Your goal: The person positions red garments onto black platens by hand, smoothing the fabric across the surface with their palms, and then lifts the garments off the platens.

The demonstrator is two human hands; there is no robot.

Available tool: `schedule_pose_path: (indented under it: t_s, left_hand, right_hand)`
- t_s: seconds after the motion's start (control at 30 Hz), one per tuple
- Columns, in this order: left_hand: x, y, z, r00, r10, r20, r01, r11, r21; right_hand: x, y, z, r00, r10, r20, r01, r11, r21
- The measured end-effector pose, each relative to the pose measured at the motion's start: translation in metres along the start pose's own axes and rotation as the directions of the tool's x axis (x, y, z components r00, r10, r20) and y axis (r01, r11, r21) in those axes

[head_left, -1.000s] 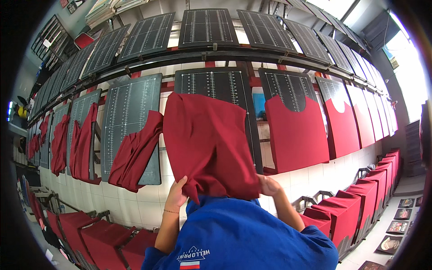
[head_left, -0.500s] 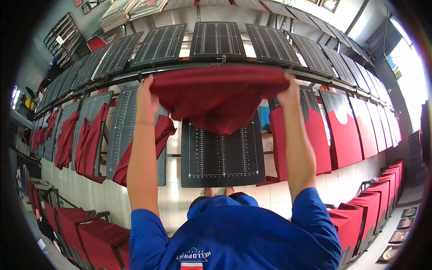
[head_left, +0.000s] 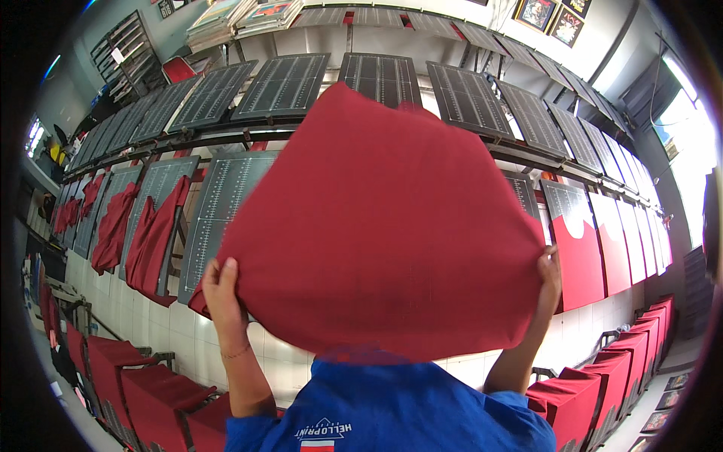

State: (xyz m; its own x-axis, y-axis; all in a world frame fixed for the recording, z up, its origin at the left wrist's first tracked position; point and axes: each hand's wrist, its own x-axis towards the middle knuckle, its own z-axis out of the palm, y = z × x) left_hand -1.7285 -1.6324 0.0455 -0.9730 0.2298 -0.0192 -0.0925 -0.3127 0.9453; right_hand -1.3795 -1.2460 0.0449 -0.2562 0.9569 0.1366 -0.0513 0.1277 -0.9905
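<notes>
A wide dark-red fabric panel is spread taut between my hands and billows away from my body. My left hand grips its left edge, thumb and fingers closed on the cloth. At the right edge, my right hand pinches the cloth too, its fingers partly hidden by it. Under the panel, the black printing board in front of me is hidden. To the left, a grey board with white ruler marks shows partly, and a red cut panel lies on a board to the right.
Black ruled boards stand in a row beyond a dark metal rail. Crumpled red pieces lie on boards to the left. Behind me on both sides, red cloth covers more boards. Stacked flat frames sit at the far left.
Both hands have come back toward my body and a little apart. The fabric, folded and hanging far out before, is now opened wide and covers the board in front of me.
</notes>
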Motion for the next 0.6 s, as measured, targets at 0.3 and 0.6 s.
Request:
schedule_pose_path:
  t_s: [0.3,0.6]
  left_hand:
    - [0.002,-0.203,-0.110,0.980,-0.193,-0.058,0.193,0.817,0.544]
    - [-0.077,-0.248,-0.209,0.646,-0.763,-0.008,0.387,0.318,0.865]
  right_hand:
    - [-0.089,0.215,-0.016,0.824,0.540,0.174,-0.551,0.834,0.023]
    - [-0.166,0.258,-0.087,0.410,0.851,0.328,-0.326,0.472,-0.819]
